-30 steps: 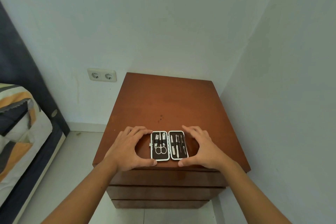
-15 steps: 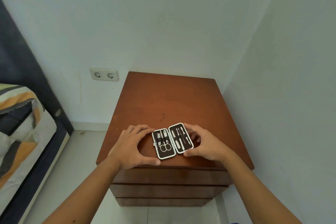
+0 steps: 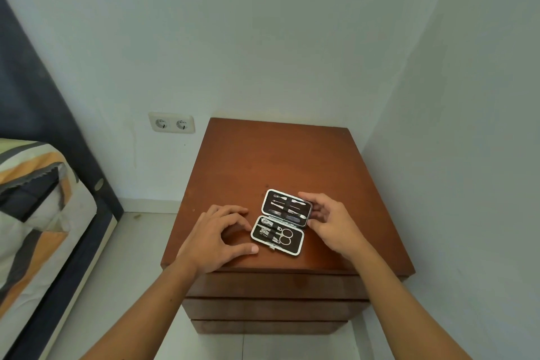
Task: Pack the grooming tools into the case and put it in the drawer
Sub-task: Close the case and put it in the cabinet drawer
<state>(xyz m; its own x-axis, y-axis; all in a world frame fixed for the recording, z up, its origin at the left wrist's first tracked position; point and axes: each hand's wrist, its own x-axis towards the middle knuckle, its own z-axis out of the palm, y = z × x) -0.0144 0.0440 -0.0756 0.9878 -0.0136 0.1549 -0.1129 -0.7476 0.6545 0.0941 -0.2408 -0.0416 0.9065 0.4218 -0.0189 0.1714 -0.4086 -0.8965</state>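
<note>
— While the case (image 3: pixel 282 222) lies open on the wooden nightstand (image 3: pixel 280 161), where exactly does it sit?

— Toward the near edge of the top, turned so one half is farther and the other nearer. The far half holds slim metal tools (image 3: pixel 287 207) under straps; the near half holds small scissors (image 3: pixel 285 236) and what looks like a clipper.

— And the hands?

— The right hand (image 3: pixel 333 221) is at the case's right side, fingers curled, thumb and fingertips touching the far half's edge. The left hand (image 3: pixel 216 238) rests on the wood just left of the case, fingers loosely arched, thumb pointing at the near half; whether it touches the case, I cannot tell.

— The drawers?

— The drawer fronts (image 3: pixel 274 307) below the top are closed. A double wall socket (image 3: pixel 171 123) is far left, a bed (image 3: pixel 38 199) at the left.
</note>
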